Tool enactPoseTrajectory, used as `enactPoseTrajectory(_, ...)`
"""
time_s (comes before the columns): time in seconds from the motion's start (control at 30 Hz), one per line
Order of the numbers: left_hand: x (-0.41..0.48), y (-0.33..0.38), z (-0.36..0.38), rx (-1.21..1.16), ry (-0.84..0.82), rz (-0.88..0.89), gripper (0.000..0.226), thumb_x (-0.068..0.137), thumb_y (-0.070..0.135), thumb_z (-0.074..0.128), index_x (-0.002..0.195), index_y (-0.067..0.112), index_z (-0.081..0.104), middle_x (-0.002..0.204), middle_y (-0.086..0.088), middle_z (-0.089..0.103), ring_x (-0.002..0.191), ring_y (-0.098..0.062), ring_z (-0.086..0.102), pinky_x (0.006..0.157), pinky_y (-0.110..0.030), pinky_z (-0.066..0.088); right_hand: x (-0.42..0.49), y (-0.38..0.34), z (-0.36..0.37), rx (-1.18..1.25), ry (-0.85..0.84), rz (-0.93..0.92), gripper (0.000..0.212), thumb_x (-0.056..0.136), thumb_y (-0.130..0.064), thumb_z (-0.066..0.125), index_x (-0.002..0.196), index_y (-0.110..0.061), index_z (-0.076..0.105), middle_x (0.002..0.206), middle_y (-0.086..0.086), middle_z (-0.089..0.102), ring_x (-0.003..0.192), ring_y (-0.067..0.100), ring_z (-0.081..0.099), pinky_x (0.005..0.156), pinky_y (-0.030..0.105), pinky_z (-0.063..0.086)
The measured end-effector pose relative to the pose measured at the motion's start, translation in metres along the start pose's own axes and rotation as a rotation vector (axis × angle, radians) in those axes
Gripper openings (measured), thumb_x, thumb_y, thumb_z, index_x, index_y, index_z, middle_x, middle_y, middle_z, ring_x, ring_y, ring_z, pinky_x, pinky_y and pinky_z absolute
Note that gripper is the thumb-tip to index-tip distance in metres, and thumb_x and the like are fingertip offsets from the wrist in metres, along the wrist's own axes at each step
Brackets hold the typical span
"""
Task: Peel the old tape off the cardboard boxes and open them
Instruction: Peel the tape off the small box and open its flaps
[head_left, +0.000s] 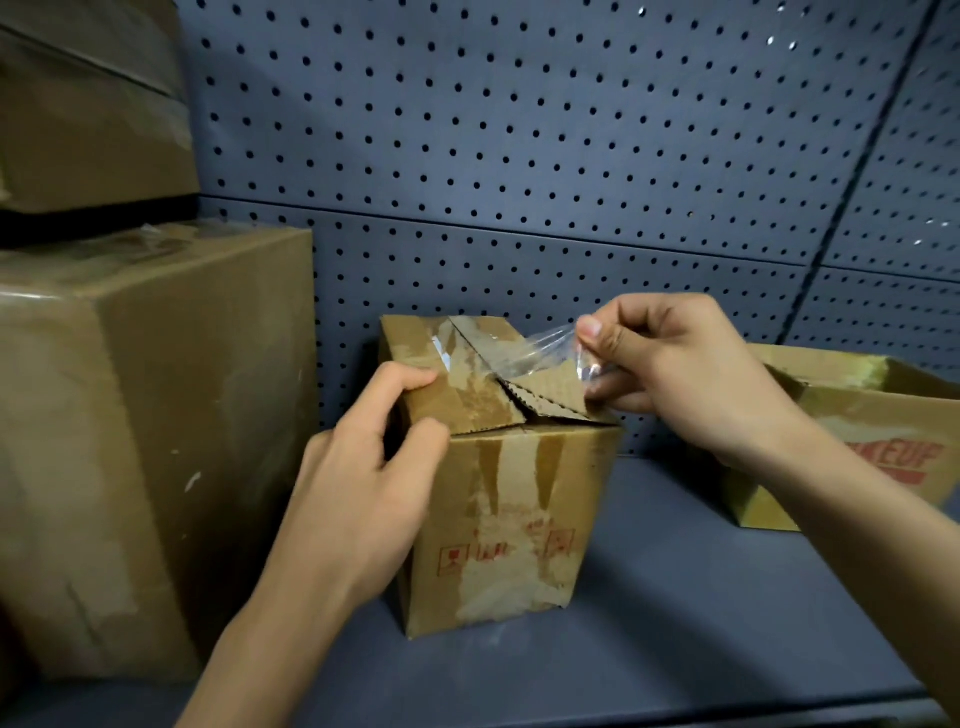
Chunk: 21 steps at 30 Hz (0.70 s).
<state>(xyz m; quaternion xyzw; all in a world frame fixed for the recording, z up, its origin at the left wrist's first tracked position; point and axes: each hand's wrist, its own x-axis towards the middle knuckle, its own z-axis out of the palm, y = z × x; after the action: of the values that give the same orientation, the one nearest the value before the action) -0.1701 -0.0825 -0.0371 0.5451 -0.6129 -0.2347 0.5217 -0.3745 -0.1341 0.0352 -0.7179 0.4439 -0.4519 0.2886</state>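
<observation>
1. Red letters ending in "KEUP" show on the front of the open box (857, 441) at the right edge of the frame. The start of the word is hidden behind the right forearm.
2. Red handling symbols are printed low on the front of the small box (498, 499) in the centre, but they are too blurred and scuffed to read.
3. There are four cardboard boxes: the small box, the open box, a large box (156, 415) at the left, and an upper box (88, 114) in the upper left corner.
4. There are two bare hands and one strip of clear tape (524, 353) being lifted.
5. The small box stands on the dark grey shelf (675, 597), in front of the blue-grey pegboard wall (519, 130). It is near the large box and apart from the open box.
6. Its brown card is worn, with pale torn patches on the front and top where the surface layer is gone. Its top flaps are partly raised, showing corrugated edges.
7. The left hand (363, 483) grips the top left corner of the small box, its fingers (410, 379) curled over the flap edge and its thumb on the front.
8. The right hand (685, 379) pinches the free end of the tape between thumb and fingers, just above the right flap. The glossy film stretches back to the box top, where it is attached.
</observation>
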Motion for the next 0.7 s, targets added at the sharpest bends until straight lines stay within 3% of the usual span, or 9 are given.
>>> enactPoseTrajectory(0.1, 0.006, 0.01, -0.003, 0.013, -0.034, -0.1, 0.039, 0.083, 0.074, 0.04, 0.106, 0.045, 0.051, 0.081, 0.012, 0.063, 0.075, 0.001, 0.058, 0.062, -0.026, 0.039, 0.003, -0.008, 0.005, -0.035, -0.099, -0.051, 0.027, 0.098, -0.016, 0.058, 0.077, 0.0, 0.063, 0.058, -0.002, 0.064, 0.054, 0.007, 0.065, 0.053, 0.015, 0.051)
enactPoseTrajectory(0.17, 0.009, 0.02, -0.005, 0.101, -0.073, -0.164, 0.063, 0.061, 0.092, 0.045, 0.106, 0.047, 0.047, 0.097, 0.016, 0.062, 0.086, -0.001, 0.058, 0.068, -0.028, 0.044, 0.004, -0.013, 0.007, -0.009, -0.173, -0.068, 0.025, 0.098, -0.015, 0.057, 0.078, 0.0, 0.063, 0.061, 0.0, 0.066, 0.055, 0.009, 0.067, 0.055, 0.016, 0.052)
enactPoseTrajectory(0.23, 0.01, 0.029, -0.007, 0.284, -0.084, -0.176, 0.084, 0.04, 0.104, 0.044, 0.107, 0.053, 0.044, 0.117, 0.013, 0.059, 0.104, -0.015, 0.059, 0.083, -0.038, 0.052, 0.004, -0.015, 0.008, 0.017, -0.226, -0.097, 0.024, 0.097, -0.014, 0.057, 0.079, 0.0, 0.064, 0.065, 0.004, 0.066, 0.057, 0.011, 0.067, 0.056, 0.017, 0.052)
enactPoseTrajectory(0.3, 0.008, 0.038, -0.007, 0.441, -0.085, -0.191, 0.096, 0.031, 0.107, 0.041, 0.113, 0.057, 0.044, 0.133, 0.008, 0.055, 0.119, -0.024, 0.054, 0.097, -0.046, 0.049, 0.006, -0.016, 0.01, 0.038, -0.28, -0.129, 0.024, 0.097, -0.013, 0.058, 0.079, 0.001, 0.065, 0.066, 0.007, 0.066, 0.057, 0.012, 0.064, 0.058, 0.018, 0.051)
enactPoseTrajectory(0.4, 0.005, 0.048, -0.001, 0.662, -0.035, -0.208, 0.112, 0.031, 0.11, 0.031, 0.127, 0.052, 0.043, 0.138, 0.003, 0.054, 0.122, -0.03, 0.054, 0.09, -0.042, 0.043, 0.009, -0.018, 0.014, -0.009, -0.325, -0.172, 0.024, 0.095, -0.014, 0.063, 0.08, 0.004, 0.069, 0.065, 0.006, 0.068, 0.059, 0.012, 0.061, 0.062, 0.021, 0.05)
enactPoseTrajectory(0.53, 0.006, 0.051, 0.007, 0.731, 0.007, -0.167, 0.102, 0.043, 0.105, 0.034, 0.125, 0.044, 0.046, 0.129, 0.006, 0.056, 0.115, -0.029, 0.057, 0.078, -0.038, 0.036, 0.014, -0.024, 0.018, -0.085, -0.35, -0.208, 0.021, 0.093, -0.018, 0.068, 0.082, -0.001, 0.074, 0.065, 0.003, 0.069, 0.062, 0.015, 0.059, 0.067, 0.034, 0.05)
enactPoseTrajectory(0.63, 0.009, 0.048, 0.003, 0.686, -0.052, -0.143, 0.085, 0.051, 0.098, 0.034, 0.123, 0.054, 0.042, 0.127, 0.013, 0.054, 0.113, -0.027, 0.056, 0.079, -0.039, 0.039, 0.015, -0.028, 0.017, -0.056, -0.374, -0.215, 0.023, 0.094, -0.014, 0.066, 0.085, 0.007, 0.072, 0.07, 0.017, 0.069, 0.063, 0.022, 0.059, 0.067, 0.039, 0.054)
enactPoseTrajectory(0.7, 0.011, 0.046, -0.004, 0.643, -0.116, -0.137, 0.079, 0.054, 0.096, 0.036, 0.125, 0.062, 0.034, 0.13, 0.018, 0.052, 0.116, -0.025, 0.055, 0.085, -0.04, 0.042, 0.016, -0.028, 0.013, 0.008, -0.364, -0.19, 0.028, 0.095, -0.012, 0.063, 0.087, 0.014, 0.067, 0.07, 0.018, 0.069, 0.063, 0.021, 0.065, 0.067, 0.038, 0.06)
